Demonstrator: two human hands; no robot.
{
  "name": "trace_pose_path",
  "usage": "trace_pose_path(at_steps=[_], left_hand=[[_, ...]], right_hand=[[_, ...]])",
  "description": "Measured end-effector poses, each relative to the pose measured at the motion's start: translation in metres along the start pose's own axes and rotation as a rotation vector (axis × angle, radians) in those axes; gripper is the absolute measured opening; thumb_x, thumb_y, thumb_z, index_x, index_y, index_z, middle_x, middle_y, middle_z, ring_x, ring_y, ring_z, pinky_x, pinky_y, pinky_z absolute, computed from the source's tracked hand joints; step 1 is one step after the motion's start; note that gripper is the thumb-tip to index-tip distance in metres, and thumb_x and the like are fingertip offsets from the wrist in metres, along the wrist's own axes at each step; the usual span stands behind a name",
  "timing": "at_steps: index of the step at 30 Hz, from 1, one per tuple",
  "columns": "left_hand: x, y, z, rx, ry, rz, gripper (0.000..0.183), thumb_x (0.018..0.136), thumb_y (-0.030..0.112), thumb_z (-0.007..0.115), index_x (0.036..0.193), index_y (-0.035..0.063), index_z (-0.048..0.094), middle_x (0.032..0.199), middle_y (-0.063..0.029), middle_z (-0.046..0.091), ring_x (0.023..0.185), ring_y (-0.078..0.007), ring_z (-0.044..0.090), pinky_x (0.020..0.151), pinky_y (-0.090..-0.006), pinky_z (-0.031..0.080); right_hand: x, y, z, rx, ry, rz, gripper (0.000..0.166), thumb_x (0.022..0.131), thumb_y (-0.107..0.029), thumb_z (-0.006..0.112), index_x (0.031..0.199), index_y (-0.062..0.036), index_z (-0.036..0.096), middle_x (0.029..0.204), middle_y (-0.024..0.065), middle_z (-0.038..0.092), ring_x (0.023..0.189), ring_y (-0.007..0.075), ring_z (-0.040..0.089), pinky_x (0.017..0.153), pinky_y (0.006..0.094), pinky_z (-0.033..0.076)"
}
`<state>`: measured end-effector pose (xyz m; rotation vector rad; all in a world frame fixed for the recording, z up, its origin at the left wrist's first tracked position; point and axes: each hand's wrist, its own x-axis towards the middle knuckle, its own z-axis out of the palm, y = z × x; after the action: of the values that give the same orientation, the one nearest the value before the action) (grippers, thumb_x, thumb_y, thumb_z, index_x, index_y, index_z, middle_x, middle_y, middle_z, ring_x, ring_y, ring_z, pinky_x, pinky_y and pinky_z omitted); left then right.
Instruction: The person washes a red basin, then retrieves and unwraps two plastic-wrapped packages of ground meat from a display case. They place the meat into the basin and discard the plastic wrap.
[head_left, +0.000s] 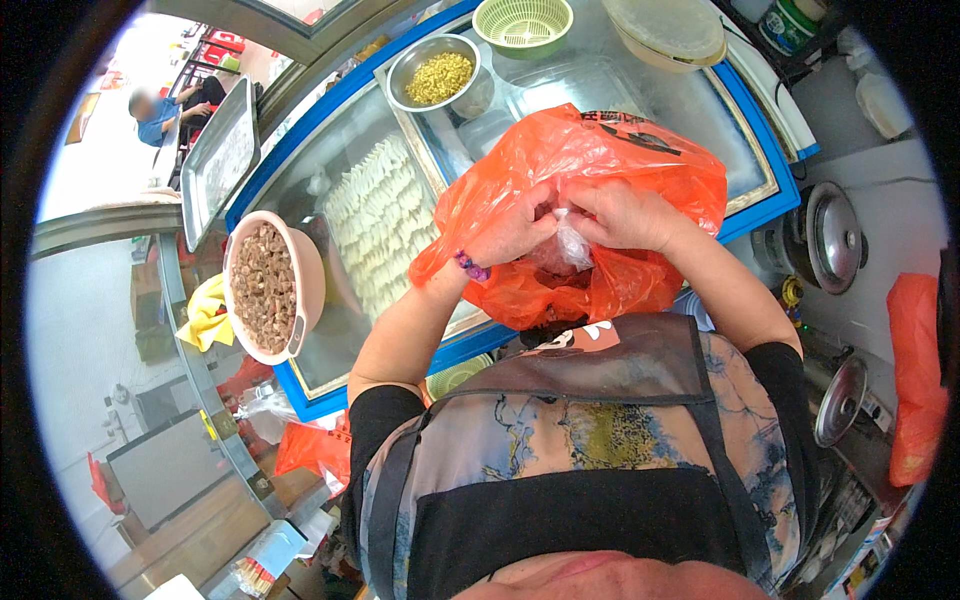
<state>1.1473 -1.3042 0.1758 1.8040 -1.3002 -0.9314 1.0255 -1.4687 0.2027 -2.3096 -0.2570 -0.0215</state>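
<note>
A large red plastic bag (645, 176) with dark printing stands open before me on the freezer's glass top. Both hands are inside its mouth, at the gathered neck of a clear plastic bag (573, 241). My left hand (514, 229), with a purple beaded bracelet (472, 266) at the wrist, pinches the neck from the left. My right hand (619, 214) grips it from the right, the fingers of both nearly touching. What the clear bag holds cannot be made out; something dark lies low in the red bag.
On the blue-framed freezer (784, 196) stand a steel bowl of yellow bits (439, 77), a green basket (523, 22), a lidded tub (667, 30) and a pink basin of chopped filling (262, 289). Dumplings (382, 217) lie under glass. A metal tray (219, 161) leans left; a person (154, 120) sits beyond.
</note>
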Motion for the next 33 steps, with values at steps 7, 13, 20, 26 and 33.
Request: trace_pose_path(at_steps=[7,13,20,26,33], left_hand=[[-0.002,-0.024,0.013,-0.330,0.078,-0.137,0.003,0.083,0.008,0.049,0.085,0.0066,0.051,0.085,0.0017,0.052,0.081,-0.0081,0.049,0.072,-0.0234,0.043],[-0.003,-0.017,0.014,-0.557,0.115,-0.147,0.008,0.083,0.008,0.046,0.087,0.0065,0.052,0.085,0.0023,0.053,0.079,-0.0075,0.049,0.069,-0.0225,0.043],[-0.017,0.001,0.012,-0.590,0.228,-0.279,0.015,0.082,0.008,0.046,0.093,0.0046,0.055,0.090,0.0001,0.054,0.081,-0.0082,0.050,0.072,-0.0222,0.043],[-0.023,0.003,0.006,-0.526,0.098,-0.216,0.014,0.087,0.016,0.050,0.091,0.0038,0.056,0.087,0.0014,0.055,0.082,-0.0067,0.049,0.071,-0.0217,0.042],[-0.005,0.003,0.010,-0.420,0.023,-0.056,0.019,0.089,0.023,0.052,0.089,0.0041,0.056,0.080,0.0037,0.053,0.074,-0.0055,0.048,0.065,-0.0218,0.042]], right_hand=[[-0.005,-0.001,0.008,0.395,-0.015,0.112,0.017,0.073,-0.008,0.060,0.087,-0.0025,0.051,0.072,0.0096,0.052,0.064,0.0177,0.051,0.060,0.0303,0.043],[-0.002,0.004,0.041,0.350,0.215,0.082,0.018,0.072,-0.006,0.061,0.083,-0.0017,0.048,0.072,0.0105,0.051,0.065,0.0201,0.052,0.059,0.0312,0.043],[0.003,0.007,0.054,-0.021,0.433,-0.085,0.017,0.074,-0.011,0.059,0.080,-0.0011,0.047,0.075,0.0144,0.052,0.070,0.0322,0.055,0.062,0.0370,0.045],[-0.006,-0.004,0.028,0.278,0.204,0.167,0.008,0.080,-0.011,0.055,0.086,-0.0062,0.053,0.074,0.0098,0.056,0.068,0.0226,0.056,0.064,0.0318,0.046],[-0.014,0.015,0.012,0.783,0.064,0.240,0.011,0.082,-0.018,0.058,0.085,-0.0081,0.053,0.074,-0.0024,0.052,0.068,0.0077,0.048,0.060,0.0235,0.042]])
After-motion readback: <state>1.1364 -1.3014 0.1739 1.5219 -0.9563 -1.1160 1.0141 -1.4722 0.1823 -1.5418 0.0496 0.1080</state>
